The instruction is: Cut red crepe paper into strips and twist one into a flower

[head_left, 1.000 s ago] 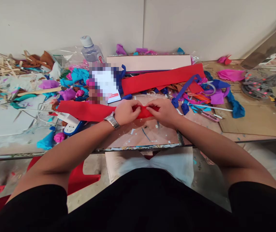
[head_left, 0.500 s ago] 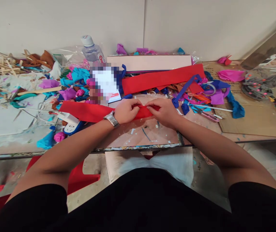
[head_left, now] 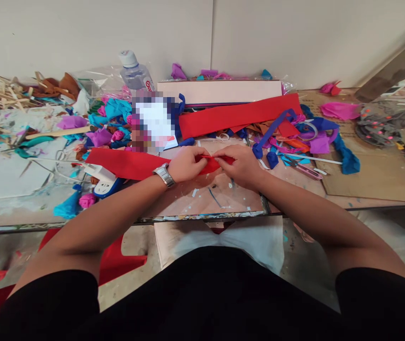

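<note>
A long red strip, of paper or thin fabric, runs from the left of the table in under my hands. My left hand pinches its upper edge between thumb and fingers, with a metal watch on that wrist. Close beside it, my right hand is closed on the end part of the same strip, thumb tip against the edge. Between the two thumbs the edge looks folded or gathered; the hands hide part of it. Behind them lies a second, wider red strip.
A power strip lies near my left forearm, and a phone, partly blurred, is behind my left hand. A capped bottle stands at the back. Colourful scraps crowd the left. A pink craft knife and cardboard are on the right.
My right hand has shifted slightly left, its fingertips nearer the left hand. The strip's edge between the thumbs looks more folded. Both hands keep hold of the strip.
</note>
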Tool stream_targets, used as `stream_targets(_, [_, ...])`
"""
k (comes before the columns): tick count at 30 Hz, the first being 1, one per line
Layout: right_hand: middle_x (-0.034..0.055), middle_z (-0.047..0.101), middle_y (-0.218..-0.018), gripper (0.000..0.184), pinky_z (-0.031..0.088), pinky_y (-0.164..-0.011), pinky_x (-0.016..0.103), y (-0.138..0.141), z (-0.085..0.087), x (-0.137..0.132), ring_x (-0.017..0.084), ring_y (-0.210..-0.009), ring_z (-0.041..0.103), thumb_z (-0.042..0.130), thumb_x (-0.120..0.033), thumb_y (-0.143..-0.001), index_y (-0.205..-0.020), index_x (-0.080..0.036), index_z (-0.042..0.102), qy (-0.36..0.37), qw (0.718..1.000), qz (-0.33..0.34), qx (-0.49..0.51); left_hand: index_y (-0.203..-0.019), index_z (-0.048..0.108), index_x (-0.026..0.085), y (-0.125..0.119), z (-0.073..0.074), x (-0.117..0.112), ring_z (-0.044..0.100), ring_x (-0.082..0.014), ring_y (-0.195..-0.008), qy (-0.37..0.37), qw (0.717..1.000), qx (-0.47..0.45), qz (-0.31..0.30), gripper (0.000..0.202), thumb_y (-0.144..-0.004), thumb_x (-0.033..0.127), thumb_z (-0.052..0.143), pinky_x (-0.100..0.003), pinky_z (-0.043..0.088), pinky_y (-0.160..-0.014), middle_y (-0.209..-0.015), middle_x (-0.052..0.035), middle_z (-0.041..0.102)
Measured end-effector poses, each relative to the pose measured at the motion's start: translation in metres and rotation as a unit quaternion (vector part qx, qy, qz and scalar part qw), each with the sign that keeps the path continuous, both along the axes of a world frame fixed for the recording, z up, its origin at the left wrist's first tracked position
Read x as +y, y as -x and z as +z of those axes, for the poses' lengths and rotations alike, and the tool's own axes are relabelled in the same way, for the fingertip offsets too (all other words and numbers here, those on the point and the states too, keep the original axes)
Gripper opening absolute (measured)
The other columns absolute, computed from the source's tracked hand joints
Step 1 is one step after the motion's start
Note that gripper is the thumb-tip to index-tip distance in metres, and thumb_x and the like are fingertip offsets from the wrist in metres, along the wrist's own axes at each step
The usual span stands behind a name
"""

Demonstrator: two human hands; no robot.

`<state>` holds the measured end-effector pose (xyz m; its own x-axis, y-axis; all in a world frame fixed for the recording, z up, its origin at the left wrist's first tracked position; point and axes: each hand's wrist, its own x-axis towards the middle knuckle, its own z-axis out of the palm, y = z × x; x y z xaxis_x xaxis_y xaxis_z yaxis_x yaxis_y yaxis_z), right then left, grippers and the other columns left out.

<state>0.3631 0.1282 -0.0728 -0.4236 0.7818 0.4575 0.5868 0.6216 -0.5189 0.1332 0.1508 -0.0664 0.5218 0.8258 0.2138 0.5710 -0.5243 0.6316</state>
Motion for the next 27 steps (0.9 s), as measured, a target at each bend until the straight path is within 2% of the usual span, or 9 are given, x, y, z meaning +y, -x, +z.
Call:
stream_targets(6, [0.0045,0.084,-0.105,0.021,0.055,-0.094,0.041,0.001,0.001,-0.001,0.025,-0.097,0.076,0.064,-0.028,-0.098,-0.106,-0.025,0.083,-0.004,1.000,0.002,-0.005,-0.092,0.077,0.020,0.001,-0.002,0.003,0.066,-0.0190,-0.075,0.020,1.000,-0.016,-0.005,0.028,-0.082,0.023,0.051,-0.033,0.052,-0.072,-0.086,-0.0032,0.078])
stream_targets(12, [0.0053,0.084,-0.109,0.021,0.055,-0.094,0.040,0.000,0.000,-0.002,0.025,-0.100,0.076,0.065,-0.030,-0.098,-0.110,-0.023,0.081,-0.001,1.000,0.005,0.011,-0.098,0.078,0.021,0.000,-0.005,0.000,0.069,-0.0194,-0.083,-0.025,0.998,-0.012,-0.048,0.025,-0.093,0.036,0.059,-0.034,0.051,-0.080,-0.094,-0.0042,0.080])
stream_targets(17, [0.0067,0.083,-0.107,0.021,0.054,-0.092,0.039,0.000,0.002,-0.002,0.025,-0.098,0.075,0.066,-0.032,-0.097,-0.107,-0.022,0.080,0.010,1.000,0.007,0.014,-0.098,0.080,0.021,0.000,-0.004,0.001,0.068,-0.0183,-0.079,-0.030,0.999,-0.002,-0.042,0.026,-0.095,0.036,0.058,-0.033,0.050,-0.077,-0.092,-0.0041,0.080])
stream_targets(23, [0.0071,0.083,-0.102,0.018,0.053,-0.089,0.038,-0.001,0.001,0.001,0.024,-0.093,0.074,0.066,-0.028,-0.096,-0.102,-0.020,0.081,0.011,1.000,0.004,0.000,-0.097,0.081,0.020,0.001,0.002,-0.001,0.065,-0.0182,-0.073,-0.033,0.998,0.033,-0.039,0.036,-0.100,0.039,0.050,-0.034,0.046,-0.072,-0.087,-0.0050,0.079])
stream_targets(27, [0.0057,0.083,-0.101,0.018,0.052,-0.089,0.036,-0.003,0.002,0.002,0.023,-0.093,0.074,0.066,-0.025,-0.095,-0.102,-0.020,0.082,0.015,1.000,-0.012,0.000,-0.095,0.079,0.018,0.002,0.008,-0.002,0.065,-0.0197,-0.074,-0.052,0.997,0.052,0.001,0.035,-0.097,0.035,0.048,-0.034,0.045,-0.072,-0.086,-0.0055,0.078])
